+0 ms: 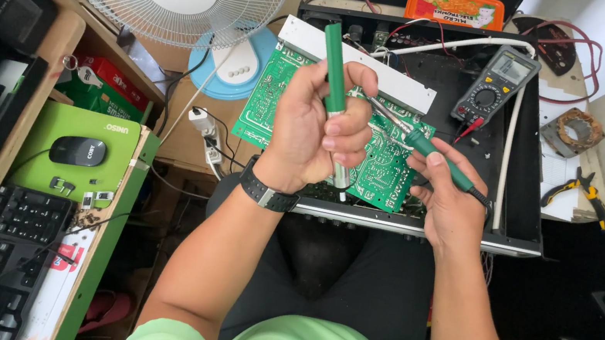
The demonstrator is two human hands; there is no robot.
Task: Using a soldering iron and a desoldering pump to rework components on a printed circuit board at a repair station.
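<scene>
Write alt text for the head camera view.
Left hand holds a green tube-shaped tool upright; right hand holds a green-handled soldering iron to a green circuit board tilted in an open black chassis, beside a multimeter.

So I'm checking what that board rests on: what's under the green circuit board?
The green circuit board lies tilted over an open black metal chassis, its near edge by the front rail. Both hands and the board itself cover whatever lies directly beneath.

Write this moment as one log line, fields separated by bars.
left hand: green desoldering pump | right hand: soldering iron | under: green circuit board
</scene>
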